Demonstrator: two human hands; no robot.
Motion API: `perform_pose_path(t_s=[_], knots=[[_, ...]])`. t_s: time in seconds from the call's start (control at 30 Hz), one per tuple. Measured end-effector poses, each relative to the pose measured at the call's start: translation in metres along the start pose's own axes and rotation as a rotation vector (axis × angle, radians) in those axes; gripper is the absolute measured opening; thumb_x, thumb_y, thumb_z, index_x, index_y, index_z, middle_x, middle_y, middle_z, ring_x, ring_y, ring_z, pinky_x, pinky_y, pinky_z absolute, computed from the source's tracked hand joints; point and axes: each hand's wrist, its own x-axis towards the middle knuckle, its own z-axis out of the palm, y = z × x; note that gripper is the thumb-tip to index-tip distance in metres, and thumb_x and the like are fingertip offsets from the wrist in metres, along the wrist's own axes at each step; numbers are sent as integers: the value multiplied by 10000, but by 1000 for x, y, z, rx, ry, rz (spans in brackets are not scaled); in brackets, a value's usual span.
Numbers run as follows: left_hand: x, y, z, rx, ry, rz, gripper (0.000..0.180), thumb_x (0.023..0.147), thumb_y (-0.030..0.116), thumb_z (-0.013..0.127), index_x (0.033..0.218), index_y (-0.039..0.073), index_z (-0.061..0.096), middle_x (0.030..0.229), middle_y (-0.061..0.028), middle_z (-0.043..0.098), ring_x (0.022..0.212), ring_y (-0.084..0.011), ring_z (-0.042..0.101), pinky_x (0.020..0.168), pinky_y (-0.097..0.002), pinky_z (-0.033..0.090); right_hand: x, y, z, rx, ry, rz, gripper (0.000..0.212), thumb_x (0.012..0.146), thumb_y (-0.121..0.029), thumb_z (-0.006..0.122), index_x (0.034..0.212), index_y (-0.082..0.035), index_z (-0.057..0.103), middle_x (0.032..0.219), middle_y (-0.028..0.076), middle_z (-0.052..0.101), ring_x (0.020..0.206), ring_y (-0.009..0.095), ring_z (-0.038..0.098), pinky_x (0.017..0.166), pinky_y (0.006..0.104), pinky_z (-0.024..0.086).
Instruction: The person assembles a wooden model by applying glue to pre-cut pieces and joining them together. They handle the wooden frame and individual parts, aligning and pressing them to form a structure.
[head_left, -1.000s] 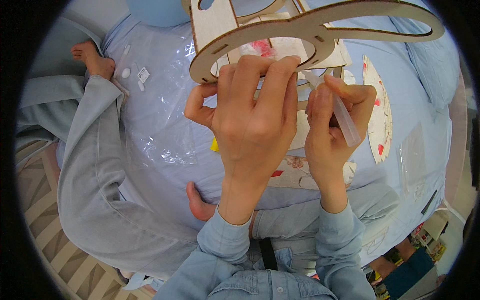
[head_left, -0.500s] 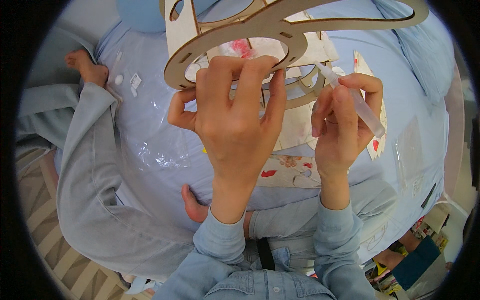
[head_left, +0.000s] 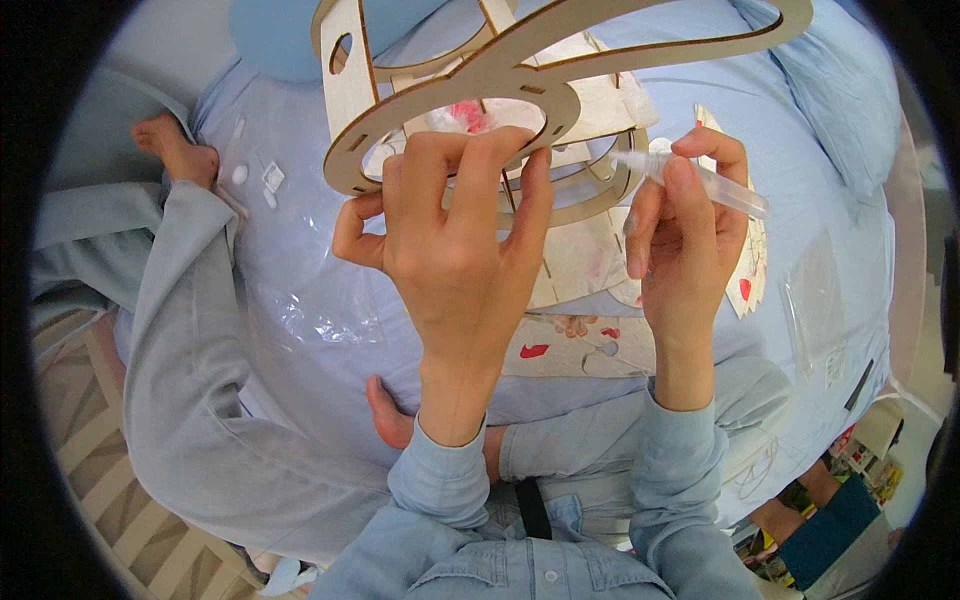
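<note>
A light wooden frame [head_left: 420,105], built of slotted curved panels, stands tilted before me at the top of the view. My left hand [head_left: 455,220] grips the near panel's lower rim, its fingers reaching through the oval opening. Pinched between thumb and fingers of my right hand [head_left: 690,215] is a slim translucent glue tube [head_left: 735,190]. Its narrow tip points left, close to the frame's right side; I cannot tell whether it touches. Beneath the frame lie pale flat wooden pieces [head_left: 575,265], some marked with red.
A printed wooden strip [head_left: 575,350] lies near my crossed legs. Farther right are a jagged-edged wooden piece [head_left: 745,265] and a clear plastic bag [head_left: 815,300]. Clear wrapping [head_left: 320,310] and small white pieces [head_left: 272,177] are on the left. Another person's foot [head_left: 175,150] rests at the left edge.
The wooden frame and my left hand have shifted slightly left and down. The glue tube has tipped closer to level, its tip moving left and lower in my right hand.
</note>
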Motion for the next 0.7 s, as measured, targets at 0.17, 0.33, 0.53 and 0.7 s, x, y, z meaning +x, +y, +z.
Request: perform_pose_path(t_s=[0.17,0.33,0.53,0.7], knots=[[1,1,-3,1,-24,-5,218,771,201,828,955,227,715,883,97,576,855,-104,545,908,-387,268,6,-2,-6,202,-26,53,180,1075,-159,495,1222,-56,484,748,122,680,444,126,592,356,194,324],[2,0,-3,5,-40,-6,210,781,212,828,961,231,722,898,92,582,867,-99,547,903,-379,259,8,-5,-9,228,-6,49,192,1093,-192,470,1215,-45,488,776,132,698,501,138,651,342,179,353],[4,-1,-6,4,-58,-1,206,793,219,826,972,237,727,924,92,596,859,-92,549,891,-368,253,10,-2,-24,316,-27,69,200,1105,-236,462,1124,-55,545,765,102,689,479,100,609,363,174,356],[2,-1,-5,6,-58,8,215,794,218,830,982,239,728,933,93,598,852,-90,544,889,-363,251,10,-11,-25,324,100,92,184,1096,-247,484,1079,-88,575,690,20,595,480,61,474,442,188,353]])
